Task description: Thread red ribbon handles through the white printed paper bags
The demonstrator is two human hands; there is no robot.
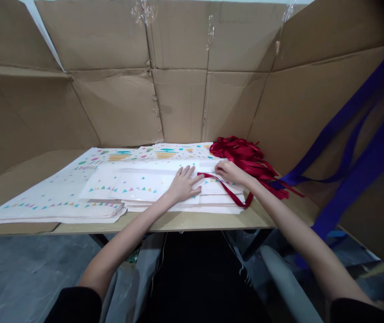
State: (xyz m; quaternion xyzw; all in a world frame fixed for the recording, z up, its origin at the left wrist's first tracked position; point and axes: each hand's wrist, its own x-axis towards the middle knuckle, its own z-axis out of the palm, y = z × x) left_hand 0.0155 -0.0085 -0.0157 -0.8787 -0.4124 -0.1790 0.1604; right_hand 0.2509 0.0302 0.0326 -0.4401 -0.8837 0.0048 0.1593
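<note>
My left hand (183, 185) lies flat with fingers spread on a white printed sheet (138, 179), which looks like a folded bag or paper with coloured pennants and stars. Its thumb or fingertip touches the end of a dark red ribbon (235, 197), which loops toward the front edge of the stack and passes under my right forearm. My right hand (228, 170) is at the sheet's upper right part, fingers pinched together; what lies between them is hidden. Under the sheet is a stack of similar white sheets (217, 209).
A heap of red ribbons (242, 154) lies at the back right. Wide blue ribbons (343, 179) hang along the right side. Another printed stack (53, 193) covers the table's left. Cardboard walls (178, 103) enclose the back and sides; the wooden table edge (192, 222) runs in front.
</note>
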